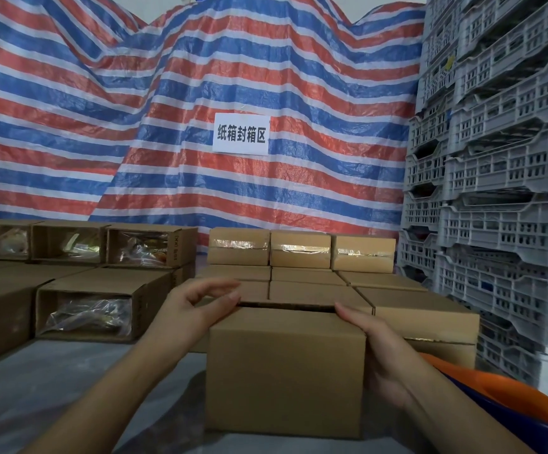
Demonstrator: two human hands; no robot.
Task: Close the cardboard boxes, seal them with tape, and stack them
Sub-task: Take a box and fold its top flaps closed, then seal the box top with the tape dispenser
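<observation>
While the box (285, 371) sits straight ahead of me on the grey floor (79, 381), its long axis runs left to right between my hands. My left hand (197, 306) is at its far left top corner, fingers loosely curled with thumb and fingertips near the flap edge; I cannot tell whether they pinch it. My right hand (377, 352) lies flat against the right end, fingers straight, the tips reaching the top edge. Both hands are about equally near. A dark gap shows along the far top edge, so I judge the flaps not fully down. Just behind stand the taped boxes (300, 249) in rows; open boxes (86, 314) lie to my left, crates (495, 178) tower on my right, and a striped tarp (135, 109) hangs behind.
</observation>
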